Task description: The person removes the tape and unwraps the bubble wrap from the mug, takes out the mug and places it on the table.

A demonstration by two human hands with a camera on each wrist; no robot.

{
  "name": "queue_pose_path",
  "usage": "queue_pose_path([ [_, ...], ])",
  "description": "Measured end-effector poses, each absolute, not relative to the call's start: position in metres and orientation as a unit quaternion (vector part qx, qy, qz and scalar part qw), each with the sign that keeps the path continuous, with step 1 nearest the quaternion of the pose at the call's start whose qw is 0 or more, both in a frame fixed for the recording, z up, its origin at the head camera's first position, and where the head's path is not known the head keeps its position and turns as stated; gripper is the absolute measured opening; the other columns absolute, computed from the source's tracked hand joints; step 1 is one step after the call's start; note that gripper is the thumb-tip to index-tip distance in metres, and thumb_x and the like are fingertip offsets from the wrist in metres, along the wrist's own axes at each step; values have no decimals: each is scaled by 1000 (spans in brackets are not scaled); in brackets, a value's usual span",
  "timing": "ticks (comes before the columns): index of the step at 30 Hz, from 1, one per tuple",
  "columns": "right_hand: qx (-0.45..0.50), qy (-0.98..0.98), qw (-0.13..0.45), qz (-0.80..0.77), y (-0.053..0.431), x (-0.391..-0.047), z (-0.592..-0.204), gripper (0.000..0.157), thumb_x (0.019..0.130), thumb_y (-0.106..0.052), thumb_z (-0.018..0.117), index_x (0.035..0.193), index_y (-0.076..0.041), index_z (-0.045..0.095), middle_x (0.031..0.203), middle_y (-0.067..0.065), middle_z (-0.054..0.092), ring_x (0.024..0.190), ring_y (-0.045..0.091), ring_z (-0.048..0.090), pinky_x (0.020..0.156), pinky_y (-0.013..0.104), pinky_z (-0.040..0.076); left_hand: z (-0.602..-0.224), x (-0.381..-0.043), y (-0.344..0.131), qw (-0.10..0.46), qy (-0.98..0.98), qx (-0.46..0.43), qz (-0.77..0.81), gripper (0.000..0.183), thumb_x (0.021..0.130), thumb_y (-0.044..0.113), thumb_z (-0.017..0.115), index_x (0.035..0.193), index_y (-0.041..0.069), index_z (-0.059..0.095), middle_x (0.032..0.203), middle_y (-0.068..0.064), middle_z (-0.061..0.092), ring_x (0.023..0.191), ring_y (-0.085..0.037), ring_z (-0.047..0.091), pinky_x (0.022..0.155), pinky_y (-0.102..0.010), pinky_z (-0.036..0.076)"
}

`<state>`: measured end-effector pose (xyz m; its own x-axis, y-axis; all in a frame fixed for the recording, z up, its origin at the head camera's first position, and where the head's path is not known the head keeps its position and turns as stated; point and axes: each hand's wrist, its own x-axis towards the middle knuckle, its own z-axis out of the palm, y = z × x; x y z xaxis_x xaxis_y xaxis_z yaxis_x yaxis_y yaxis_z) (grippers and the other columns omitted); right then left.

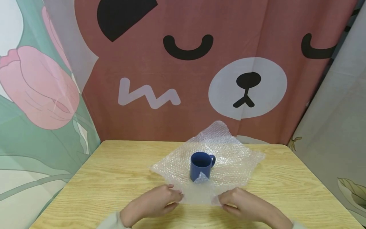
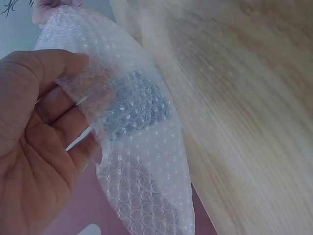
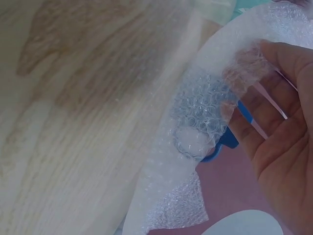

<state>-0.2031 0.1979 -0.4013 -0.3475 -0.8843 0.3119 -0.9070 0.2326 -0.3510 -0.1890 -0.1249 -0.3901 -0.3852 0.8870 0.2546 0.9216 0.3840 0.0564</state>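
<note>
A blue mug (image 1: 196, 171) stands upright on a sheet of bubble wrap (image 1: 228, 171), its handle toward the right. The near edge of the sheet is lifted, and a small corner flap rests against the mug's front. My left hand (image 1: 160, 199) pinches that near edge on the left, and my right hand (image 1: 243, 203) pinches it on the right. In the left wrist view the thumb and fingers of the left hand (image 2: 44, 122) hold the plastic. Through the bubble wrap (image 3: 195, 107) in the right wrist view the mug shows as a blurred blue patch.
The wooden table (image 1: 120, 168) extends around the sheet on both sides. Behind it hangs a brown curtain (image 1: 148, 127) printed with a bear face, which the far corner of the sheet overlaps in view. Printed curtains hang at the left and right.
</note>
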Motion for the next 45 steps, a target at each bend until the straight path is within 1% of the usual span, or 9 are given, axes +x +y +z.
queue_pose_path([
  [4,569,-789,26,231,197,-199,-405,29,84,9,65,76,-18,55,73,-18,42,65,-8,35,58,4,35,-392,-186,-124,88,-819,-560,-88,10,85,2,69,85,11,64,97,3,70,93,-1,62,89,-39,52],
  [8,562,-797,13,220,197,-197,-406,28,84,7,65,76,-18,57,75,-20,44,66,-8,37,58,4,36,-394,-182,-125,60,-828,-550,-93,10,86,1,67,85,11,66,107,1,70,101,-2,61,89,-40,52],
  [12,561,-802,6,206,196,-194,-407,25,87,4,65,77,-18,58,77,-19,50,68,-8,40,60,5,38,-397,-180,-125,24,-833,-541,-118,13,89,0,63,86,12,67,100,7,68,86,7,55,89,-40,52],
  [16,531,-819,-43,213,196,-191,-408,19,93,-4,63,88,-22,67,78,-20,50,68,-7,42,60,9,41,-397,-178,-123,-6,-831,-540,-135,20,91,0,61,78,15,60,79,13,54,64,8,36,85,-27,51],
  [21,497,-836,-80,220,195,-187,-410,19,96,-11,61,98,-27,70,74,-21,44,66,-6,44,57,13,44,-399,-177,-122,-16,-824,-550,-137,22,91,0,61,76,15,57,71,13,41,59,5,30,63,-7,36],
  [24,497,-835,-85,219,194,-187,-411,18,96,-12,61,97,-27,71,76,-22,47,66,-6,44,57,13,44,-401,-176,-122,-31,-821,-551,-147,20,92,2,61,78,15,58,69,13,39,57,5,30,52,-5,30],
  [30,506,-832,-89,212,192,-187,-415,18,96,-11,61,96,-26,71,88,-21,59,67,-5,45,58,14,43,-403,-177,-122,-73,-823,-543,-147,15,93,5,61,83,17,60,70,14,40,58,7,32,49,-6,31],
  [37,509,-833,-94,193,192,-185,-417,24,92,-8,65,112,-20,73,115,-10,66,104,6,61,82,27,54,-405,-177,-123,-104,-827,-534,-143,15,92,4,63,95,17,68,72,16,46,60,8,35,51,-6,35],
  [45,513,-828,-97,204,191,-182,-418,34,90,-5,65,121,-18,70,116,-12,65,106,5,61,83,27,54,-405,-179,-123,-111,-824,-532,-160,19,90,-2,62,99,13,71,71,15,46,59,6,35,54,-6,35],
])
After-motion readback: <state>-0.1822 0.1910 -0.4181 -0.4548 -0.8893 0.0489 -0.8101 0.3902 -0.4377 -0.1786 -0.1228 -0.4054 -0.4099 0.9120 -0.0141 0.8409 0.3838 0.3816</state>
